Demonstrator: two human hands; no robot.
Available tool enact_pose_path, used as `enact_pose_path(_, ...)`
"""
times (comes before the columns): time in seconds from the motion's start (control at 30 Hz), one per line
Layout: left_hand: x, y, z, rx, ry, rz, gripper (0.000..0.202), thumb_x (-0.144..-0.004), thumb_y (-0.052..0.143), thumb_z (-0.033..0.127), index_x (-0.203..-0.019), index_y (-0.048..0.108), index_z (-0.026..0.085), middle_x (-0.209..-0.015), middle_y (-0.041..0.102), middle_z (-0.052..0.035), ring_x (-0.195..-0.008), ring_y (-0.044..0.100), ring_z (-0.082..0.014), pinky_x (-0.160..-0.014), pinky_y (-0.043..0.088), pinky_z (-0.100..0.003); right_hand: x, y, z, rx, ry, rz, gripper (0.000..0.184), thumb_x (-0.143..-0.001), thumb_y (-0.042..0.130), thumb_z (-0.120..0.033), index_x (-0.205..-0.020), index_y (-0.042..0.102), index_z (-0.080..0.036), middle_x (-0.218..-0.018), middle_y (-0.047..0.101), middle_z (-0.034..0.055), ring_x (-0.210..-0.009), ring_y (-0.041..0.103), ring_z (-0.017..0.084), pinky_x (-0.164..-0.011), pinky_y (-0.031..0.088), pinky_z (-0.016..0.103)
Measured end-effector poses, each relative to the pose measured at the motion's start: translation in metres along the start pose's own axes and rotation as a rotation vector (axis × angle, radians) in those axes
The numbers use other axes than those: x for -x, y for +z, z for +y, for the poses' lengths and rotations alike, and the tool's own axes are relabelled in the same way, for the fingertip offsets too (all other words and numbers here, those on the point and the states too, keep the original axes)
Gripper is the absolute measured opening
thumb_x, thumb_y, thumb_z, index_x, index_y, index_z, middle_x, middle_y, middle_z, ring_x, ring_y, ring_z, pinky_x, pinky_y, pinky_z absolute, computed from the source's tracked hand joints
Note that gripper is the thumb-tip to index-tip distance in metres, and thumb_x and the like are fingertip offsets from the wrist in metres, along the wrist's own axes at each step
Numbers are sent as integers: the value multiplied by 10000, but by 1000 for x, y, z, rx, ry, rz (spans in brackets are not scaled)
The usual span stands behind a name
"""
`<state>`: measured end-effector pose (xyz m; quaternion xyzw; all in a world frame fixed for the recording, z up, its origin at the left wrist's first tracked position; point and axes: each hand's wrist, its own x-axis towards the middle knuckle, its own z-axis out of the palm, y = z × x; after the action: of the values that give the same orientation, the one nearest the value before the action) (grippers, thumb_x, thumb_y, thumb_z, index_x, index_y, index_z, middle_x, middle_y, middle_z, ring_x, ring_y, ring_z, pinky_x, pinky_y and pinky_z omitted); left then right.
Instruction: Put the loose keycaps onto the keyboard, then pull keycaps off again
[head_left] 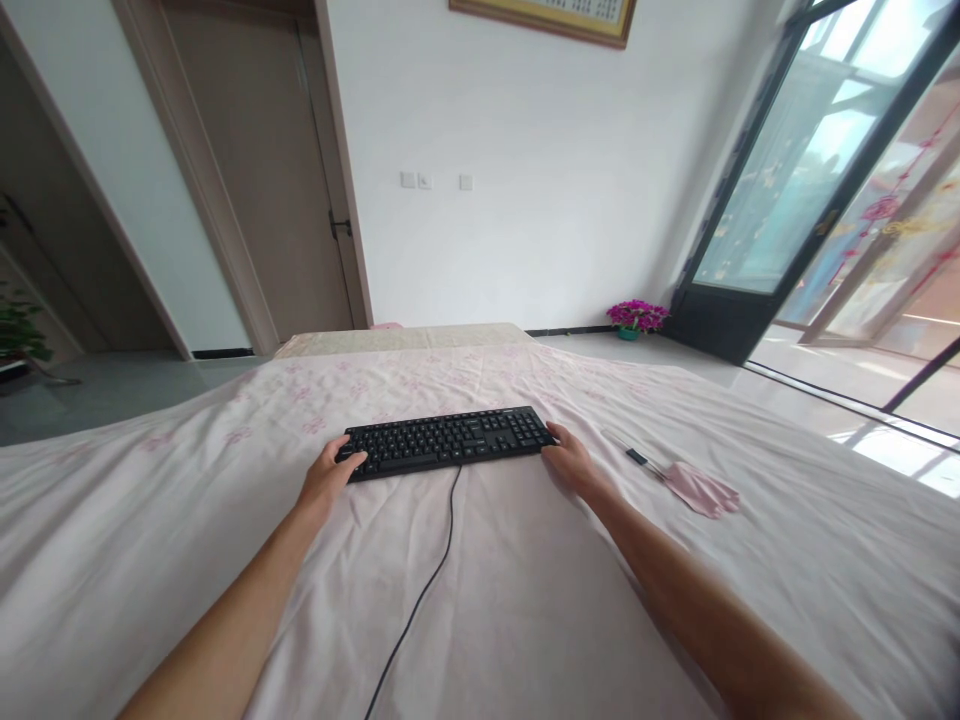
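Note:
A black keyboard (450, 440) lies on or just over the pale pink cloth (525, 560), its cable (427, 590) running from the near edge down toward me. My left hand (330, 468) grips its left end, thumb on top of the keys and fingers round the far side. At the right end my right hand (571, 458) holds the edge, the thumb near the front corner and the fingers partly hidden. To the right of that hand lie a small dark brush-like object (637, 456) with a thin handle and a folded pink cloth (701, 490).
The flowered sheet covers a wide surface, with a beige cover (420, 340) at its far end. Beyond stand a white wall, a closed brown door (255, 150), a pot of purple flowers (636, 318) and a dark-framed glass door (787, 180) at right.

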<state>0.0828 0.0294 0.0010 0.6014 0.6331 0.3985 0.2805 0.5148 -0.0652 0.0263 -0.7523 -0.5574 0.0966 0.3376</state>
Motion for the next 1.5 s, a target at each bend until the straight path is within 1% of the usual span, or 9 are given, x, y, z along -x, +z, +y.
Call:
enact_pose_path(0.13, 10, -30, -11, 20, -79, 79, 514, -765, 603, 413, -1227, 561, 192, -1155, 662, -85, -1052, 620, -235, -921, 472, -338, 23, 13, -18, -204, -51, -34, 624, -681, 466, -161, -1302, 531, -174, -1259, 612, 61, -1122, 571, 220, -954, 429, 296)
enact_pose_path(0.27, 23, -61, -24, -107, -133, 178, 459, -765, 572, 445, -1155, 600, 205, -1110, 676, -80, -1020, 625, -256, -900, 473, -366, 42, 28, -32, -288, 1, -43, 618, -689, 481, -164, -1306, 521, -193, -1231, 631, 54, -1078, 600, 220, -939, 450, 326)
enact_pose_path(0.37, 34, -79, -31, -233, -150, 211, 420, -800, 502, 476, -1118, 614, 225, -1127, 668, -84, -1012, 623, -281, -878, 474, -389, 53, 35, -39, -287, -9, -49, 581, -709, 480, -176, -1288, 527, -198, -1164, 665, 48, -1029, 623, 208, -918, 464, 331)
enact_pose_path(0.47, 40, -88, -35, -314, -150, 231, 403, -847, 411, 457, -1113, 610, 230, -1117, 670, -86, -1001, 622, -299, -854, 475, -404, 60, 37, -43, -193, -70, -38, 543, -721, 479, -179, -1258, 556, -210, -1132, 678, 40, -1060, 607, 211, -936, 450, 328)
enact_pose_path(0.67, 40, -87, -39, -374, -83, 260, 410, -880, 353, 419, -1138, 599, 217, -1123, 666, -89, -1035, 610, -289, -868, 470, -386, 63, 35, -45, -84, -132, -26, 526, -762, 472, -205, -1284, 535, -203, -1170, 654, 52, -1098, 580, 222, -981, 419, 362)
enact_pose_path(0.83, 38, -86, -43, -358, -60, 241, 400, -856, 421, 406, -1173, 574, 217, -1163, 654, -80, -1037, 613, -263, -859, 480, -362, 63, 35, -42, -61, -169, -30, 523, -774, 470, -216, -1293, 525, -190, -1184, 643, 62, -1112, 565, 225, -999, 405, 372)
enact_pose_path(1.0, 37, -85, -49, -372, -24, 245, 401, -854, 435, 395, -1182, 572, 210, -1174, 647, -87, -1062, 603, -251, -880, 474, -351, 62, 36, -41, -79, -214, -43, 499, -776, 463, -208, -1267, 552, -203, -1201, 636, 53, -1117, 561, 227, -1005, 400, 365)
enact_pose_path(1.37, 39, -85, -43, -361, -62, 251, 425, -850, 447, 419, -1215, 537, 220, -1181, 648, -81, -1072, 598, -289, -904, 467, -423, 62, 36, -40, -65, -260, -32, 488, -777, 456, -197, -1255, 556, -204, -1178, 644, 46, -1081, 567, 229, -989, 402, 361)
enact_pose_path(1.5, 40, -86, -39, -351, -83, 242, 423, -842, 457, 416, -1210, 533, 222, -1176, 649, -84, -1061, 603, -295, -893, 470, -430, 63, 35, -41, -46, -245, -39, 487, -783, 450, -194, -1259, 549, -217, -1189, 638, 38, -1091, 560, 227, -992, 393, 356)
